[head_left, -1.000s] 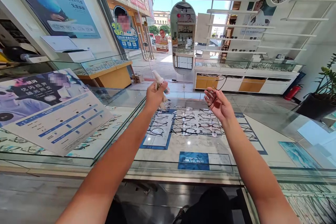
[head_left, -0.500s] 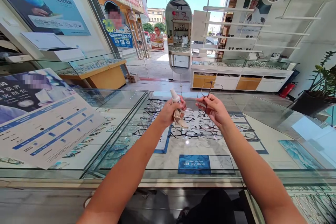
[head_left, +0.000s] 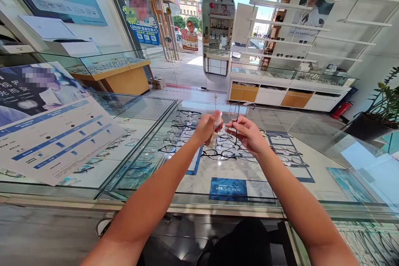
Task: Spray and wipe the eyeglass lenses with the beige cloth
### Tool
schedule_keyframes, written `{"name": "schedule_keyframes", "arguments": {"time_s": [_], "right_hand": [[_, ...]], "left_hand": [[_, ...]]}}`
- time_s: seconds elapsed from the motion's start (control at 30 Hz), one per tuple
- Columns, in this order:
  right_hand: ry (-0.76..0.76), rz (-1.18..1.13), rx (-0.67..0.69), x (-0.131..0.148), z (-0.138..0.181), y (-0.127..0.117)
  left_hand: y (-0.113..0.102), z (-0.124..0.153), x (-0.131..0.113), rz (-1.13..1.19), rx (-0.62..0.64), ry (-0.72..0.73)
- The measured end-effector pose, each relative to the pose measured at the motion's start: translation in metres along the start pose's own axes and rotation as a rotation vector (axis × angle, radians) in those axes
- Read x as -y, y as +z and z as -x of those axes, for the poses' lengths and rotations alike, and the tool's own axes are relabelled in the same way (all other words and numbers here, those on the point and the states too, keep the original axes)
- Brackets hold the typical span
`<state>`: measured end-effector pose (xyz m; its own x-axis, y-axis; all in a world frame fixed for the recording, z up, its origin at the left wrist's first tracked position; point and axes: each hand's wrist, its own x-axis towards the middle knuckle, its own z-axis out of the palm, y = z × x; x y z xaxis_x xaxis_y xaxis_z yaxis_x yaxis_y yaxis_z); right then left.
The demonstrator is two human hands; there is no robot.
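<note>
My left hand (head_left: pixel 208 128) is closed around a small white spray bottle (head_left: pixel 219 119), its thumb up near the nozzle. A beige cloth (head_left: pixel 212 140) hangs below the same hand, bunched under the fingers. My right hand (head_left: pixel 248 134) pinches a thin-rimmed pair of eyeglasses (head_left: pixel 234 112) by its frame, lenses raised and one dark temple pointing down. The bottle and the eyeglasses are close together but apart, above the glass display case. Under both hands, rows of eyeglasses (head_left: pixel 218 155) lie inside the case.
A blue and white card (head_left: pixel 228 189) lies at the case's front. On the left, a large printed sign (head_left: pixel 59 133) stands on the glass. A tall mirror (head_left: pixel 218 64) and a white cabinet (head_left: pixel 270 96) stand beyond; a potted plant (head_left: pixel 378 108) is at right.
My left hand has turned the spray bottle, and its thumb has moved up to the top. The eyeglasses in my right hand have shifted left, nearer the bottle. The view has tilted down.
</note>
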<state>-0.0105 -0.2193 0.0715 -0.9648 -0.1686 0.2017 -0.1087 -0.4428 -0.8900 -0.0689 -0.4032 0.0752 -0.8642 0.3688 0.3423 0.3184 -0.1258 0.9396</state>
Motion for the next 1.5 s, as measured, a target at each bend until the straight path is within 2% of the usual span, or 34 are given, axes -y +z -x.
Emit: {"name": "schedule_keyframes", "arguments": {"time_s": [0.13, 0.33, 0.5, 0.7, 0.8, 0.87, 0.93, 1.0, 1.07, 1.13, 1.23, 1.33, 1.5], "right_hand": [[0.023, 0.010, 0.042, -0.003, 0.000, -0.001], [0.035, -0.011, 0.092, -0.003, 0.000, 0.001], [0.019, -0.133, 0.037, 0.002, -0.004, -0.002], [0.007, -0.220, 0.001, 0.005, -0.007, -0.006], [0.010, -0.232, 0.005, 0.005, -0.006, -0.006], [0.001, -0.246, -0.001, 0.005, -0.006, -0.008], [-0.007, -0.258, -0.003, 0.005, -0.006, -0.009], [-0.013, -0.263, 0.005, 0.005, -0.007, -0.011], [-0.013, -0.269, 0.008, 0.006, -0.008, -0.013], [-0.009, -0.283, 0.000, 0.006, -0.008, -0.015], [-0.007, -0.310, -0.026, 0.008, -0.009, -0.018], [-0.002, -0.325, -0.037, 0.009, -0.010, -0.022], [0.003, -0.317, -0.043, 0.008, -0.011, -0.025]], "left_hand": [[0.000, 0.003, 0.000, -0.205, -0.038, 0.060], [0.001, 0.006, -0.002, -0.175, -0.036, 0.017], [-0.003, 0.004, 0.000, -0.118, 0.055, 0.008], [-0.002, 0.004, 0.002, -0.241, 0.227, -0.019], [-0.003, 0.006, 0.000, -0.231, 0.214, -0.023], [-0.010, 0.004, -0.003, -0.158, 0.133, -0.019], [-0.023, -0.001, -0.006, -0.063, -0.003, 0.000], [-0.044, -0.009, -0.007, 0.005, -0.189, 0.040], [-0.073, -0.017, -0.007, -0.021, -0.394, 0.077], [-0.108, -0.022, -0.004, -0.179, -0.587, 0.091], [-0.159, -0.019, 0.004, -0.610, -0.839, 0.087], [-0.190, -0.007, 0.014, -0.862, -0.930, -0.060], [-0.197, 0.006, 0.026, -0.929, -0.867, -0.431]]}}
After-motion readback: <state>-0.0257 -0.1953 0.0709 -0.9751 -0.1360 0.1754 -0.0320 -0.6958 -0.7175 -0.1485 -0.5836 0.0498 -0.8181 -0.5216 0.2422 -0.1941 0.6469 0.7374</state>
